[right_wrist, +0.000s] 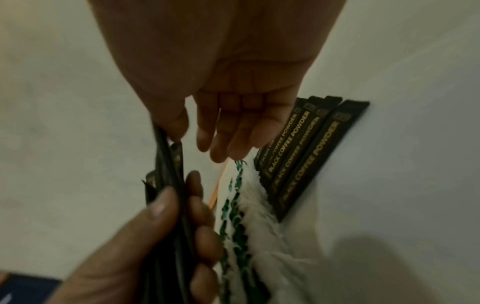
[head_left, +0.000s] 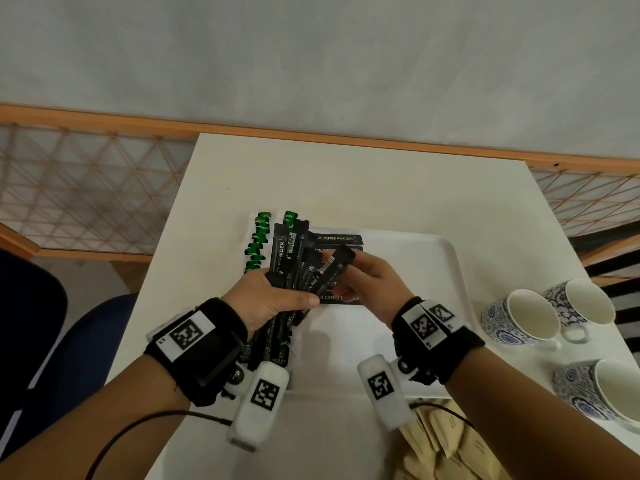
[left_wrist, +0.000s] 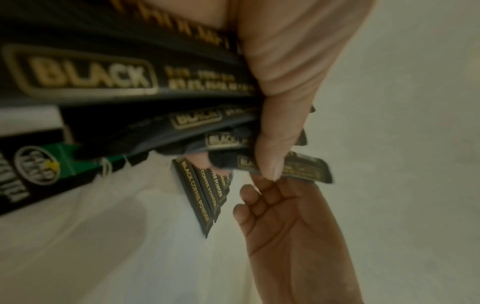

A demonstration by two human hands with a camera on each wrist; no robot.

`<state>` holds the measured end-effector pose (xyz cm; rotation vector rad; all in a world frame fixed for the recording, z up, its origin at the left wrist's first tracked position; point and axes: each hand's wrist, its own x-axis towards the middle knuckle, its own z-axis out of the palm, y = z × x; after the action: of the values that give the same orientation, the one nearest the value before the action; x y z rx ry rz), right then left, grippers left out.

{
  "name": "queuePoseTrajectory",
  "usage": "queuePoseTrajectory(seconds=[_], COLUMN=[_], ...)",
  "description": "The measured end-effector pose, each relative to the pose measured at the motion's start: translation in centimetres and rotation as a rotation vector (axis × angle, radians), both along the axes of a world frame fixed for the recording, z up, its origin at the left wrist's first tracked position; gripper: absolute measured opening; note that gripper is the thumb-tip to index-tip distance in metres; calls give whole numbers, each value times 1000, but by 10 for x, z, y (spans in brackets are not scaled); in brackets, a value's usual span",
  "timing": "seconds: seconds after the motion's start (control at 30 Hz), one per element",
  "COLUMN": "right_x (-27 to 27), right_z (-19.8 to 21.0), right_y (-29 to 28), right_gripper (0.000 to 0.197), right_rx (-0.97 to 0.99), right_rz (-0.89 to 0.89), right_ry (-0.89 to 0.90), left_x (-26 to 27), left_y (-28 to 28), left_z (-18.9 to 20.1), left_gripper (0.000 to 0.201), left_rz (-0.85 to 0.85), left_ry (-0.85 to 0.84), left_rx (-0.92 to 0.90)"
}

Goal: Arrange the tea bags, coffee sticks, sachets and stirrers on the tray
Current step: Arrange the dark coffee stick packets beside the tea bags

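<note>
My left hand (head_left: 277,299) grips a fanned bundle of black coffee sticks (head_left: 285,258) and green-tagged tea bags (left_wrist: 39,170) over the tray's left end. The left thumb (left_wrist: 272,144) presses across the sticks. My right hand (head_left: 349,271) pinches the far end of one black coffee stick (head_left: 329,271) that still lies in the bundle, thumb (right_wrist: 171,123) on it and the other fingers loose. Several coffee sticks (head_left: 337,238) lie side by side on the white tray (head_left: 433,271). More green tea bags (head_left: 259,240) lie at the tray's left edge.
Three blue-patterned cups (head_left: 519,317) stand on the white table (head_left: 346,174) to the right of the tray. Brown paper sachets (head_left: 446,445) are piled at the near edge, under my right forearm. A blue chair (head_left: 86,341) stands left of the table.
</note>
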<state>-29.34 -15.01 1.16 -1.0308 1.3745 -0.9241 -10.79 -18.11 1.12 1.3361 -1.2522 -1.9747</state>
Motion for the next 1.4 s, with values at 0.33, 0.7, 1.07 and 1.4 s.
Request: queuePoseTrajectory(seconds=[0.33, 0.7, 1.07, 1.4], right_x=[-11, -31, -35, -63], right_z=[2, -12, -16, -27], right_y=[13, 16, 16, 27], right_gripper=[65, 13, 14, 13], right_rx=[-74, 56, 112, 256], right_rz=[92, -61, 24, 10], right_ry=[-158, 97, 95, 431], left_x=[5, 12, 10, 20], left_y=[8, 0, -2, -6], left_z=[11, 5, -2, 7], left_gripper=[16, 19, 16, 18], left_rz=[-122, 87, 161, 141], left_ry=[-16, -10, -97, -121], left_rx=[102, 125, 66, 96])
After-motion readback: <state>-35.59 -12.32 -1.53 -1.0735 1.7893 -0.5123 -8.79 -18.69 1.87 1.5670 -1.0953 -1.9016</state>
